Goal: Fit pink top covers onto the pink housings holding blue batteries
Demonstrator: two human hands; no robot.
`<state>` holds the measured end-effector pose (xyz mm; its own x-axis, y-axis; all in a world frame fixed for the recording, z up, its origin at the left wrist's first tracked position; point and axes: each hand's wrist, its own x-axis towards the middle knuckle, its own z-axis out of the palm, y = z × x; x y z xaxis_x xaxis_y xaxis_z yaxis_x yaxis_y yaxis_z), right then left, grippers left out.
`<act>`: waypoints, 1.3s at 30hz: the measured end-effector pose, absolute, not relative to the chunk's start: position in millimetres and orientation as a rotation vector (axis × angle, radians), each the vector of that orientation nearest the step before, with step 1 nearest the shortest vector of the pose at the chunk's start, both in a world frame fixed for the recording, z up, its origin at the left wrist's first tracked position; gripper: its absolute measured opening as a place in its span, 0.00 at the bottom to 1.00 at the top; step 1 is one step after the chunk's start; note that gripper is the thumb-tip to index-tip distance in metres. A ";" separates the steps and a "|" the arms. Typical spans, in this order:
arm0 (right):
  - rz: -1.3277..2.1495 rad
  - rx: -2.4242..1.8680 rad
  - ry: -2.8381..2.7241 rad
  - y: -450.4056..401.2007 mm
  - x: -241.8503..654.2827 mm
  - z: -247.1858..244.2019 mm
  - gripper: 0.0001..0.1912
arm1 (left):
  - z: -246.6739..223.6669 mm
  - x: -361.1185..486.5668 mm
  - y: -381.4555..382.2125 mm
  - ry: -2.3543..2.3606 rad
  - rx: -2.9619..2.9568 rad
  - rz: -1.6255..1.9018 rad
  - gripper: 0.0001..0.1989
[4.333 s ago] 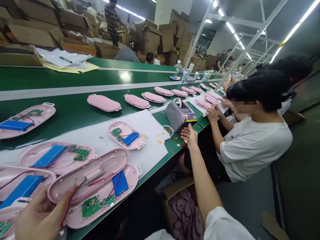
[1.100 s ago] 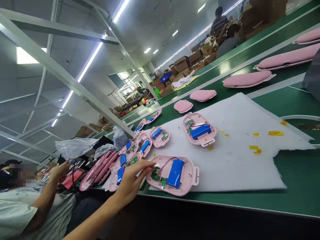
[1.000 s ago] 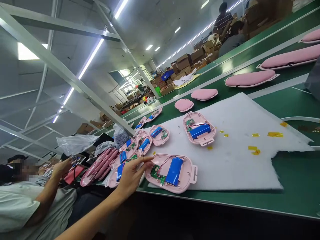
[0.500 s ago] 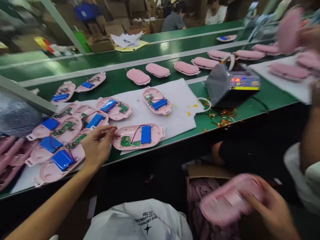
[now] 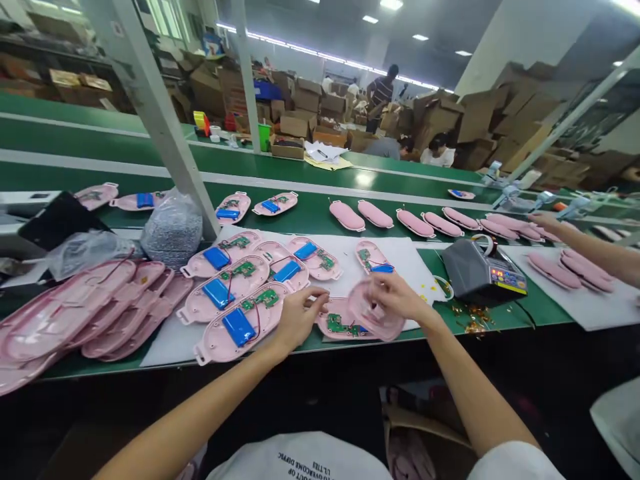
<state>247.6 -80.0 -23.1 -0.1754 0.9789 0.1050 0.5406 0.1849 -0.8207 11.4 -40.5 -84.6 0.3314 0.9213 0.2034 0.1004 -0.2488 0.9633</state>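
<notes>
A pink oval casing half (image 5: 333, 328) with a green circuit board and a blue battery, mostly covered, lies at the table's front edge. At its left end is my left hand (image 5: 300, 315), thumb and fingers pinched on the rim. My right hand (image 5: 397, 297) grips a pink oval cover (image 5: 387, 327), tilted and slightly blurred, over the right part of that casing. Just behind, another open casing half (image 5: 367, 253) rests on the white foam sheet (image 5: 410, 257). Several more open halves with blue batteries (image 5: 239, 327) lie together left of my left hand.
Stacked pink shells (image 5: 120, 307) and a bagged grey bundle (image 5: 173, 223) stand at left. A grey tape dispenser (image 5: 475, 273) sits at right, with yellow scraps beside it. Closed pink cases (image 5: 415, 222) line the belt. A co-worker's arm (image 5: 595, 247) reaches in at right. Below is a cardboard box (image 5: 425, 427).
My right hand has brought the pink cover up from above the box to the open casing. My left hand stays at that casing's left end. The view has tilted up and turned left.
</notes>
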 end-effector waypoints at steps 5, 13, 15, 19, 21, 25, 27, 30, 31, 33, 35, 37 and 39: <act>0.029 -1.797 -2.654 -74.9 216.5 4.9 0.09 | -76.1 9.8 -38.7 0.841 1.863 1.038 0.11; 0.046 -1.664 -2.443 -59.6 197.1 -3.3 0.17 | -70.3 15.8 -36.4 0.898 2.144 1.313 0.05; 0.119 -1.664 -2.335 -59.6 200.9 -4.6 0.18 | -72.8 20.7 -35.0 0.866 1.891 1.297 0.03; 0.201 -1.674 -2.241 -54.6 206.5 -12.0 0.11 | -80.2 31.6 -34.8 0.923 1.442 1.208 0.17; 0.187 -1.703 -2.239 -49.7 206.8 -17.0 0.10 | -82.6 34.9 -34.4 0.941 1.395 1.204 0.21; 0.214 -1.704 -2.210 -41.5 200.0 -21.0 0.12 | -81.9 34.3 -26.8 0.917 1.397 1.145 0.22; 0.231 -1.652 -2.208 -39.4 198.9 -21.4 0.13 | -80.1 32.1 -17.8 0.878 1.467 0.978 0.25; 0.239 -1.545 -2.022 -47.8 219.1 -27.2 0.16 | -77.6 29.9 -2.7 0.889 1.626 0.807 0.23; 0.238 -1.517 -1.829 -56.0 234.1 -31.5 0.16 | -77.0 29.3 0.9 0.925 1.648 0.798 0.22; 0.200 -1.478 -1.163 -79.9 276.1 -44.0 0.15 | -76.4 27.9 5.1 1.012 1.664 0.804 0.21; 0.139 -1.405 -0.466 -105.9 327.8 -59.5 0.17 | -76.9 26.5 6.4 1.084 1.695 0.816 0.21; 0.110 -1.336 -0.074 -123.9 378.0 -73.9 0.18 | -78.0 25.4 6.8 1.141 1.744 0.829 0.20; 0.159 -1.318 0.018 -129.2 416.6 -83.9 0.19 | -78.5 24.7 7.3 1.193 1.802 0.823 0.19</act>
